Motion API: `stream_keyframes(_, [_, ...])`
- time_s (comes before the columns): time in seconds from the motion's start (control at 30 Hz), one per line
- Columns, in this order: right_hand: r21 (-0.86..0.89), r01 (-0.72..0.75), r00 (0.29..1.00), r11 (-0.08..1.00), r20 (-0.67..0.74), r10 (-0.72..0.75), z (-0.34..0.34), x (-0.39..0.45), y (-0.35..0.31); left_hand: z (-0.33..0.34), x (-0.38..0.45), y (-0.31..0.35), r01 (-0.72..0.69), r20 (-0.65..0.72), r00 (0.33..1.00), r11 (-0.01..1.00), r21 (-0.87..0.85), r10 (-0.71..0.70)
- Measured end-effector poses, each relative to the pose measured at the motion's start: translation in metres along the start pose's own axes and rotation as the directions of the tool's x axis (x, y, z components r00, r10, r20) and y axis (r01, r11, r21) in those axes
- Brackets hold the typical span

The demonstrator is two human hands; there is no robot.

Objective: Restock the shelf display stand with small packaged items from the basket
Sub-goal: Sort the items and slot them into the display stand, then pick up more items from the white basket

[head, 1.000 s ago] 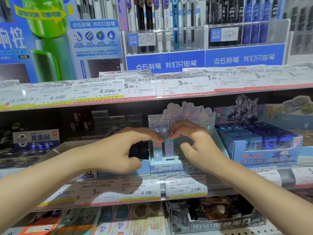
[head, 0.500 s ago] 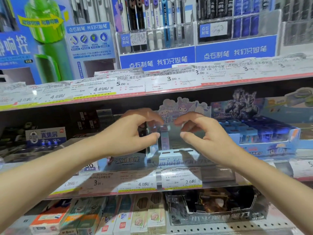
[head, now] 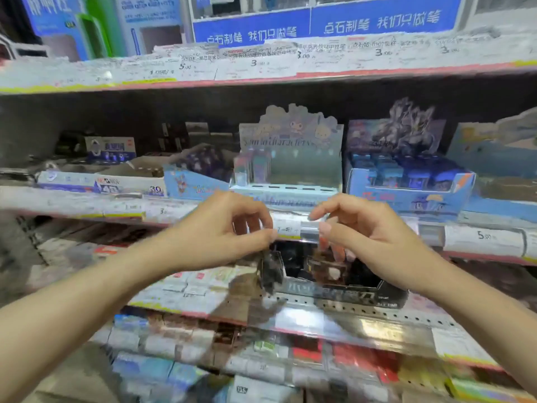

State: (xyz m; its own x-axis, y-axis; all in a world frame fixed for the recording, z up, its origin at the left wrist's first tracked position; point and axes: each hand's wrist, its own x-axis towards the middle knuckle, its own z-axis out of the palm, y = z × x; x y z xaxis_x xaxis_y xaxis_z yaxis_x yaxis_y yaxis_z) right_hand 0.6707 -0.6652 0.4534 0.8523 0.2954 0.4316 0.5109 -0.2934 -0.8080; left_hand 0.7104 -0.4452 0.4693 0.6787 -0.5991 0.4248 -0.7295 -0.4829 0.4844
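Both hands blurred before the shelf edge: right hand (head: 369, 237) grip clamped on small clear packet (head: 309, 232); left hand (head: 220, 231) pinched, contents indiscernible. Display stand (head: 290, 158) above, mostly empty.

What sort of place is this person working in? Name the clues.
Most likely a stationery aisle in a shop: price labels line the shelf edges, a cartoon display stand holds small packaged items, and pen banners hang above.

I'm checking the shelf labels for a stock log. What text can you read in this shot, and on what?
"点石制笔 我们只做笔": blue banner above the top shelf.
"3.00": top shelf price strip.
"5.00": tag on the middle shelf edge, right.
"30": low white box, left.
Character display stand header and the other tags: too blurred.
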Motion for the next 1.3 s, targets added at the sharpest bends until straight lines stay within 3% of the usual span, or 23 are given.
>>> stream_keyframes(0.13, [0.052, -0.096, 0.990, 0.994, 0.111, 0.090, 0.016, -0.035, 0.009, 0.023, -0.039, 0.003, 0.070, 0.066, 0.995, 0.998, 0.006, -0.070])
stream_keyframes(0.3, [-0.021, -0.225, 0.956, 0.974, 0.189, 0.225, 0.059, -0.072, 0.033, 0.040, -0.089, -0.016, 0.211, 0.186, 0.961, 0.977, -0.011, -0.206])
stream_keyframes(0.47, [0.035, -0.472, 0.863, 0.881, 0.224, 0.454, 0.118, -0.110, 0.061, 0.061, -0.145, -0.050, 0.359, 0.350, 0.881, 0.932, -0.054, -0.319])
stream_keyframes(0.63, [-0.008, -0.611, 0.765, 0.792, 0.251, 0.593, 0.176, -0.163, 0.108, 0.109, -0.196, -0.085, 0.465, 0.460, 0.788, 0.885, -0.012, -0.408])
stream_keyframes(0.87, [-0.143, -0.761, 0.594, 0.633, 0.238, 0.768, 0.225, -0.237, 0.226, 0.219, -0.250, -0.146, 0.627, 0.610, 0.582, 0.774, 0.085, -0.538])
stream_keyframes(1.03, [-0.287, -0.780, 0.498, 0.556, 0.254, 0.829, 0.258, -0.295, 0.334, 0.320, -0.294, -0.190, 0.726, 0.648, 0.467, 0.680, 0.109, -0.602])
stream_keyframes(1.17, [-0.372, -0.772, 0.454, 0.515, 0.244, 0.857, 0.290, -0.347, 0.413, 0.407, -0.337, -0.233, 0.778, 0.651, 0.423, 0.621, 0.095, -0.630])
stream_keyframes(1.3, [-0.408, -0.782, 0.410, 0.472, 0.234, 0.882, 0.316, -0.392, 0.488, 0.488, -0.378, -0.280, 0.780, 0.646, 0.423, 0.618, 0.098, -0.636])
